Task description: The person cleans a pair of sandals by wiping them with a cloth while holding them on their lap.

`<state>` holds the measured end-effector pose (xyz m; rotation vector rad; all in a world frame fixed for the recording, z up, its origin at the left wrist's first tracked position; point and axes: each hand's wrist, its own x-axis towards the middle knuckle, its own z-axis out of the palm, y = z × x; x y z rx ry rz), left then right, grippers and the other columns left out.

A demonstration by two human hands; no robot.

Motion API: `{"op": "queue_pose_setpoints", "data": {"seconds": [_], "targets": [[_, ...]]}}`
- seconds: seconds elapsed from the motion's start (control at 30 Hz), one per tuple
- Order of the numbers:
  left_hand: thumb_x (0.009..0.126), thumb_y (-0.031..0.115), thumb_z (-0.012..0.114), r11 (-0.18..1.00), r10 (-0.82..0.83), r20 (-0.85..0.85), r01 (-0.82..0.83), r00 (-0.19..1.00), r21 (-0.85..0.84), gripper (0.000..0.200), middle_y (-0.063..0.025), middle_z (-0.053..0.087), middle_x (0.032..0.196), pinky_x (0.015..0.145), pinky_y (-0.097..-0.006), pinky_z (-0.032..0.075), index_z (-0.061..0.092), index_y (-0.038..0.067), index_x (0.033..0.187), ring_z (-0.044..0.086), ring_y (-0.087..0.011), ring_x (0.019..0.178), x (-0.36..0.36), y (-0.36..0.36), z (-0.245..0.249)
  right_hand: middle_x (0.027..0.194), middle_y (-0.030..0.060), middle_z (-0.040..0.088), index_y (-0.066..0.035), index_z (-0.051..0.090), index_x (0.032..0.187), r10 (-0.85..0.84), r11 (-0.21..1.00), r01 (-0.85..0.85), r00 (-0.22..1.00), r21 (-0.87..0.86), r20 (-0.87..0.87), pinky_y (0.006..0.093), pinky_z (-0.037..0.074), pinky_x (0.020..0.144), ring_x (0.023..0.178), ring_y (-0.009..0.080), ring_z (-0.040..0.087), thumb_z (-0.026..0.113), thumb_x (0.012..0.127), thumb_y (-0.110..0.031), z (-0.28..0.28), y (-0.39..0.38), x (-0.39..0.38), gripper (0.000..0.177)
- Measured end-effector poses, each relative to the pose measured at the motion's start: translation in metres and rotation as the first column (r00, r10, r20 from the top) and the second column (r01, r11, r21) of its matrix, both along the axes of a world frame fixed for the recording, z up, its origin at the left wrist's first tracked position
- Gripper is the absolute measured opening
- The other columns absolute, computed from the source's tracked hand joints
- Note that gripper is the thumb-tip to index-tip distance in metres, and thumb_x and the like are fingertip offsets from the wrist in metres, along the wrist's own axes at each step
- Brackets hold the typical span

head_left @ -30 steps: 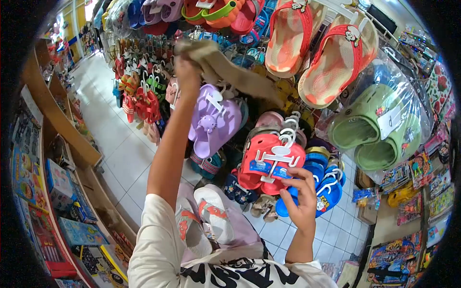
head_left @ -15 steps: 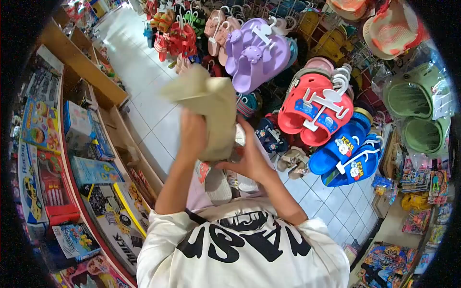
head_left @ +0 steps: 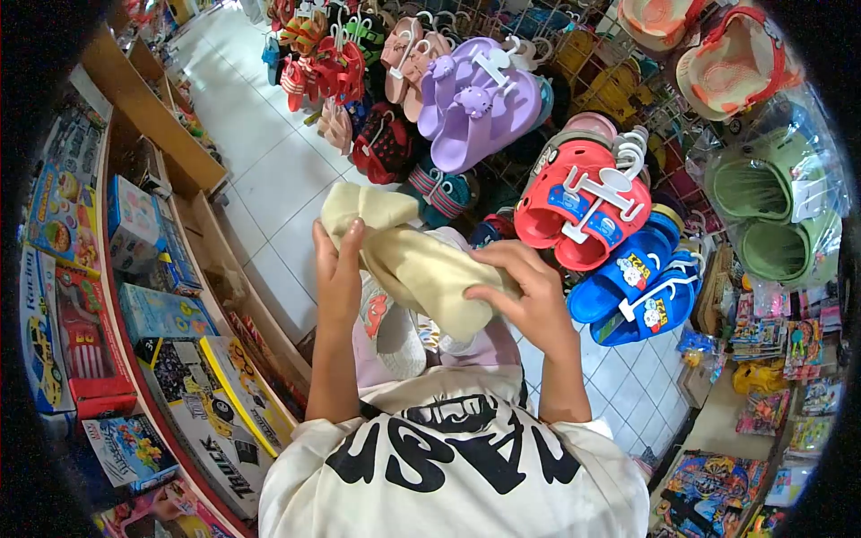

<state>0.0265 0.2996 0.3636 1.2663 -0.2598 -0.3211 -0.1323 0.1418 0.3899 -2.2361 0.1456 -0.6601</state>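
Note:
Between both hands, in front of my torso, is a pale cream, smooth piece (head_left: 430,273) with a flared, folded left end and a rounded right end; its exact kind does not show. My left hand (head_left: 339,255) grips the left end, thumb on top. At the other end my right hand (head_left: 525,291) is closed around it, thumb and fingers on opposite sides. Below it, a whitish sandal (head_left: 399,345) with a red figure lies over my lap, partly covered by the cream piece.
Red clogs (head_left: 583,206), blue slippers (head_left: 641,287) and lilac sandals (head_left: 480,103) hang on a rack ahead and to the right. Green clogs (head_left: 762,188) in plastic hang far right. Boxed toys (head_left: 202,403) fill a shelf on the left. White floor tiles (head_left: 278,170) run ahead.
The cream piece has turned from upright to a slant down to the right and come lower. My right hand has moved from beneath it to its right end.

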Motion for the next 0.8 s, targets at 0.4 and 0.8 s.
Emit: {"op": "queue_pose_setpoints", "data": {"seconds": [0.4,0.8], "targets": [[0.079,0.034,0.072,0.897,-0.015,0.702,-0.301,0.712,0.325,0.073,-0.0203,0.042,0.131,0.107,-0.0446,0.028,0.036,0.0,0.132,0.04,-0.0325,0.125,0.006,-0.01,-0.034,0.073,0.0089,0.06,0.0,0.055,0.101,-0.232,0.932,0.214,0.972,0.292,0.027,0.026,0.044,0.06,0.065,0.0098,0.054,0.058,0.094,-0.012,-0.024,-0.01,-0.008,0.013],[0.069,-0.003,0.07,0.883,-0.41,0.476,0.207,0.778,0.422,0.033,-0.0106,0.067,0.094,0.085,-0.0368,0.048,0.066,0.005,0.101,0.065,-0.0252,0.09,-0.029,-0.022,-0.067,0.079,0.0086,0.066,0.002,0.063,0.094,-0.413,0.91,0.41,0.906,0.056,0.095,0.0261,0.047,0.064,0.069,0.0138,0.061,0.065,0.087,-0.008,0.032,-0.027,-0.021,0.012]]}}
